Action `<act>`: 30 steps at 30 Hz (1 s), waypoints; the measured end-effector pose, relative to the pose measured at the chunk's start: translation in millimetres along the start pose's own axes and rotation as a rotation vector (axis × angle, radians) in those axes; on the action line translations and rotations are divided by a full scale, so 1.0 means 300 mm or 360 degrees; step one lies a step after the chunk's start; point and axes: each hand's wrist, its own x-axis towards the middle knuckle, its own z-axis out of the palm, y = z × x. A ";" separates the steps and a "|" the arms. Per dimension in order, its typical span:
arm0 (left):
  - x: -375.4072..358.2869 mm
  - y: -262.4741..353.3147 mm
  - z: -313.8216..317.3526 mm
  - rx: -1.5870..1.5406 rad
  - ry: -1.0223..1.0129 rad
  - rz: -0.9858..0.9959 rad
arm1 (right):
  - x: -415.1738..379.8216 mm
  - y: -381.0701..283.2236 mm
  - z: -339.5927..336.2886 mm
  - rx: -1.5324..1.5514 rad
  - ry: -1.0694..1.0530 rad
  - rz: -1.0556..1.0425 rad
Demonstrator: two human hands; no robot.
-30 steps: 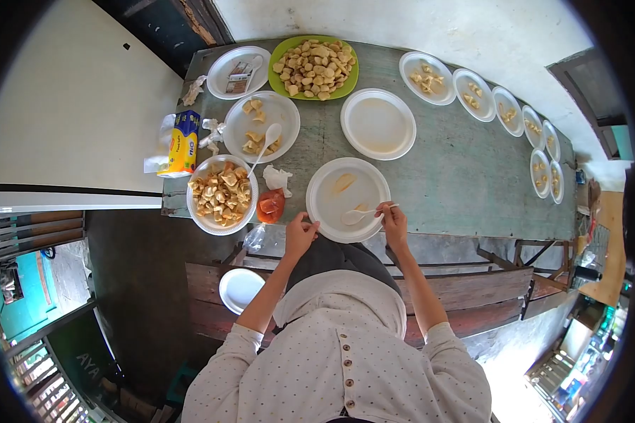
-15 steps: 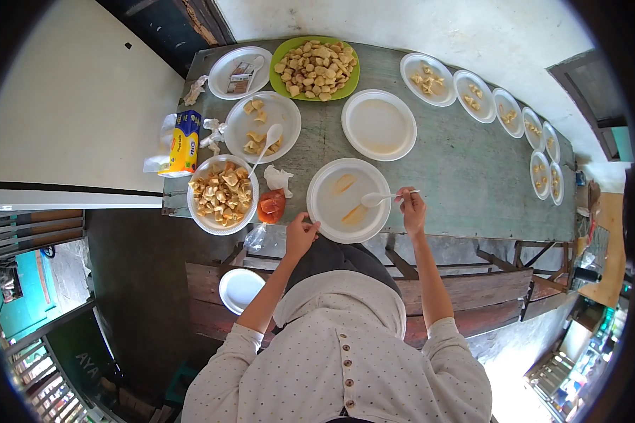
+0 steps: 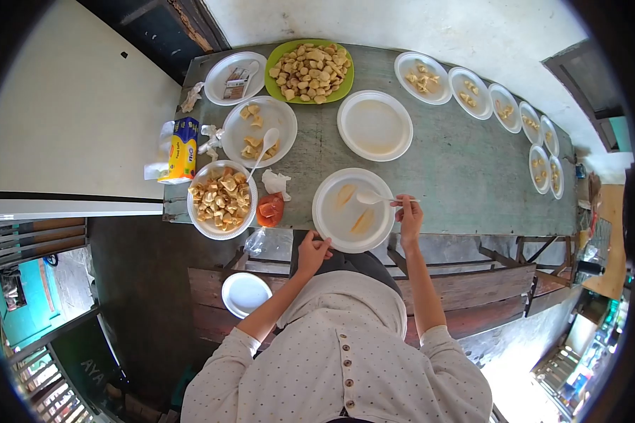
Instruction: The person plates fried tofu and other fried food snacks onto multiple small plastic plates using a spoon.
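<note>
A white foam plate point(image 3: 324, 227) with two yellowish sauce smears lies at the front edge of the table, its near rim reaching past the edge. My left hand point(image 3: 313, 254) pinches that near-left rim between its fingers. In my right hand point(image 3: 409, 217) is a white plastic spoon point(image 3: 368, 197), held by the handle, with its bowl above the upper right part of the plate. Beyond this plate stands another white plate point(image 3: 375, 127) with a little brownish sauce on it.
On the left are a bowl of fried pieces point(image 3: 222, 201), a plate with a spoon point(image 3: 233, 144), a red sauce bag point(image 3: 269, 210) and a yellow-blue tissue pack point(image 3: 183, 150). A green plate point(image 3: 274, 79) holds heaped pieces. Several portioned plates point(image 3: 402, 65) line the right.
The foam plate has shifted slightly toward my body and to the right, with my left hand following. The spoon has moved from the lower smear to the plate's upper right part.
</note>
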 end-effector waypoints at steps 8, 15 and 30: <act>-0.003 -0.017 0.020 0.0006 -0.0046 -0.0014 | -0.077 0.073 0.077 -0.0136 -0.0068 0.0038; -0.003 -0.009 0.011 0.0038 -0.0035 -0.0012 | -0.093 0.077 0.075 -0.0197 -0.0233 -0.0060; 0.003 -0.020 0.007 0.0026 -0.0035 0.0005 | -0.010 0.064 0.067 -0.0127 -0.0103 -0.0061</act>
